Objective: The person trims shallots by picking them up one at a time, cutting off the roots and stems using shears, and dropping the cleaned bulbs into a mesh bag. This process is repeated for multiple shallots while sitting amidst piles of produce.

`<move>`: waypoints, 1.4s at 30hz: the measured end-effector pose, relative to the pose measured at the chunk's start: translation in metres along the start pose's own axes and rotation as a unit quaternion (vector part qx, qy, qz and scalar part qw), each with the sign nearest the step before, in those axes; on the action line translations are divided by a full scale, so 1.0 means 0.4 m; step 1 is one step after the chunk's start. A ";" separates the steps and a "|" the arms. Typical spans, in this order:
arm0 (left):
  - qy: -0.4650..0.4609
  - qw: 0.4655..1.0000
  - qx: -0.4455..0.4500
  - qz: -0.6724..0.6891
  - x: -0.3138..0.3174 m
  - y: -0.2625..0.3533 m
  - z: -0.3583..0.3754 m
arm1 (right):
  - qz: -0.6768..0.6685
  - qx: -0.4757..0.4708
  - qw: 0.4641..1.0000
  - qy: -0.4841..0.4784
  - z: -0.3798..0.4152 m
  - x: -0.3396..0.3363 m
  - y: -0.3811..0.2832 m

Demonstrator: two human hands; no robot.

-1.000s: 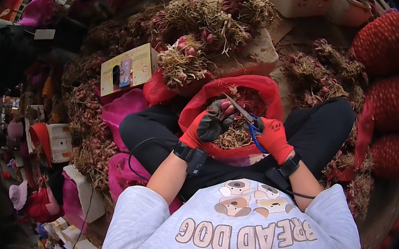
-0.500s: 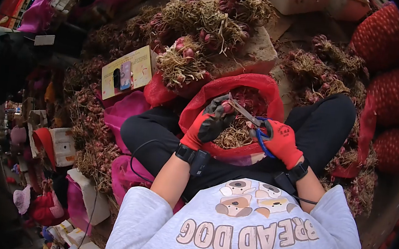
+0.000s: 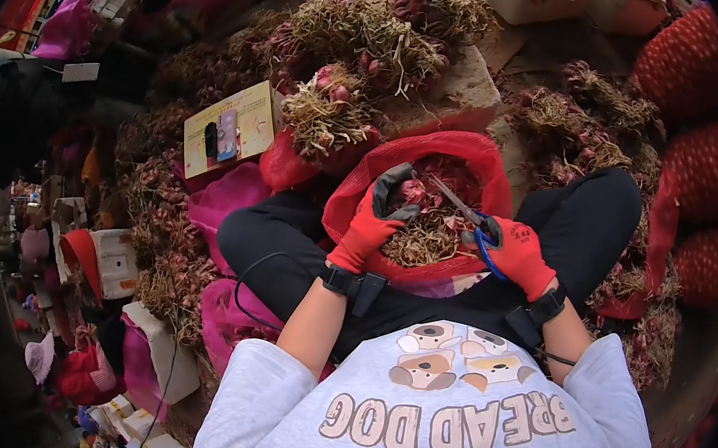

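Note:
Between my legs is a red mesh bag (image 3: 345, 191), its mouth spread wide, with pinkish-red shallots (image 3: 413, 192) and dry tan stalk trimmings (image 3: 417, 244) inside. My left hand (image 3: 375, 215), in a red glove with a dark grip coating, is at the bag's left side. Its thumb and fingers are apart, curved around the space beside the shallots, and I see nothing gripped. My right hand (image 3: 517, 251), gloved alike, holds blue-handled scissors (image 3: 459, 202) over the bag's right side. The blades point up and left above the shallots.
Bundles of dried shallots (image 3: 372, 35) lie on a pale block (image 3: 449, 97) ahead. More bundles (image 3: 566, 119) are at the right, near full red mesh sacks (image 3: 706, 166). A yellow box (image 3: 250, 128) bearing a phone (image 3: 226, 135) stands at the left, by pink mesh (image 3: 220, 204).
My left hand has loosened from a shallot, its fingers spreading apart. My right hand has moved slightly right with the scissors, drawing the blades away from my left hand.

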State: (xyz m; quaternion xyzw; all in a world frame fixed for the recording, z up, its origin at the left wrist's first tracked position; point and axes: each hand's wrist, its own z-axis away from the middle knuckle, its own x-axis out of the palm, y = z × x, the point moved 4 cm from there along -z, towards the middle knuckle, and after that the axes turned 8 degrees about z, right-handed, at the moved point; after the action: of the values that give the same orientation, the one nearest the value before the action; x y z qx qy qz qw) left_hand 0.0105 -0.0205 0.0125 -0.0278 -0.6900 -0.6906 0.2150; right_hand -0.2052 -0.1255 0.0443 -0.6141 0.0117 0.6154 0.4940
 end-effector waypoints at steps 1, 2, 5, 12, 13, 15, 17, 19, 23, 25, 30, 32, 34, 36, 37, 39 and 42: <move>0.010 0.999 0.004 -0.032 0.002 0.003 -0.003 | 0.018 -0.006 1.000 0.007 -0.001 -0.001 -0.001; 0.008 1.000 0.003 -0.027 -0.001 -0.002 -0.006 | 0.042 -0.011 0.999 0.018 -0.002 -0.003 -0.002; 0.005 1.000 -0.005 -0.018 -0.008 -0.014 -0.004 | 0.111 -0.025 0.992 0.044 -0.002 0.000 -0.008; -0.014 0.999 -0.014 0.048 -0.006 -0.013 0.001 | 0.088 -0.015 0.996 0.009 -0.012 0.024 0.006; -0.015 0.999 -0.015 0.048 -0.005 -0.011 0.000 | 0.070 -0.015 0.997 0.012 -0.011 0.036 0.018; -0.015 0.999 -0.012 0.049 -0.009 -0.017 -0.001 | 0.037 -0.004 0.999 0.006 -0.007 0.047 0.027; -0.019 0.998 -0.002 0.059 -0.010 -0.016 -0.004 | -0.022 0.001 1.000 0.015 -0.010 0.047 0.012; -0.028 0.996 0.012 0.080 -0.004 -0.010 -0.004 | -0.110 0.001 0.993 0.036 -0.009 0.040 -0.010; -0.018 0.999 -0.002 0.035 0.002 -0.015 -0.004 | -0.308 0.101 0.943 -0.070 -0.028 0.049 -0.005; -0.021 1.000 0.004 -0.004 0.005 -0.021 -0.004 | -0.478 0.147 0.857 -0.122 -0.044 0.075 0.002; -0.053 0.997 -0.056 -0.015 0.052 -0.011 0.004 | -0.571 0.069 0.811 -0.108 -0.121 0.123 -0.057; -0.014 0.994 -0.108 0.016 0.045 -0.017 0.013 | -0.598 0.086 0.787 -0.124 -0.136 0.140 -0.064; -0.014 0.999 -0.032 0.019 0.016 -0.022 0.009 | -0.716 0.027 0.660 -0.228 -0.166 0.209 -0.033; 0.018 0.995 -0.038 0.093 -0.003 -0.056 0.012 | -0.743 0.077 0.631 -0.209 -0.155 0.222 -0.004; 0.018 0.994 -0.049 0.096 -0.001 -0.078 0.015 | -0.721 0.062 0.673 -0.155 -0.152 0.226 0.005; 0.015 0.992 -0.072 0.102 0.010 -0.114 0.026 | -0.664 0.031 0.746 -0.041 -0.150 0.235 0.022; 0.015 0.988 -0.139 0.070 0.017 -0.224 0.061 | -0.612 0.086 0.786 0.027 -0.134 0.228 0.010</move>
State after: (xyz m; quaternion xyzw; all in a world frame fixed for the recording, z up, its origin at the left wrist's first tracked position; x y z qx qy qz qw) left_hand -0.0321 -0.0026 -0.0684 -0.0957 -0.5808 -0.7630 0.2672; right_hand -0.1457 -0.1069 -0.0412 -0.4641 -0.2998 0.1636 0.8173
